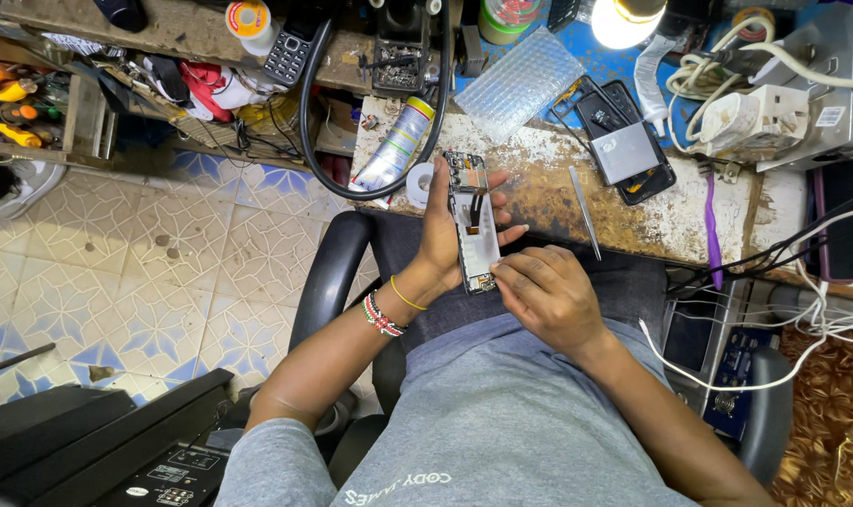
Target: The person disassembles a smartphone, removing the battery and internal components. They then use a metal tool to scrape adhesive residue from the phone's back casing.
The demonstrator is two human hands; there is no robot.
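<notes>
Over the worn, paint-flaked wooden workbench [539, 178], the left hand [442, 235] grips an opened white smartphone frame [473, 223], back off and innards bared, while the right hand [544, 291] pinches at its lower end, thin metal tweezers [584, 212] lying unused nearby, so reassembly looks unfinished.

The opened phone [473, 223] sits in the left hand [442, 235] over the lap, just short of the workbench [539, 188] edge, and the right hand [544, 296] touches its lower end from the right. On the bench, a metal tool [584, 213] lies right of the phone, another phone [624, 141] lies beyond that, and a roll of tape [419, 185] and a tube [394, 145] lie to the left. Farther back a bubble sheet [525, 84] rests left of the lamp [624, 21], with a power strip [760, 117] at the far right.
</notes>
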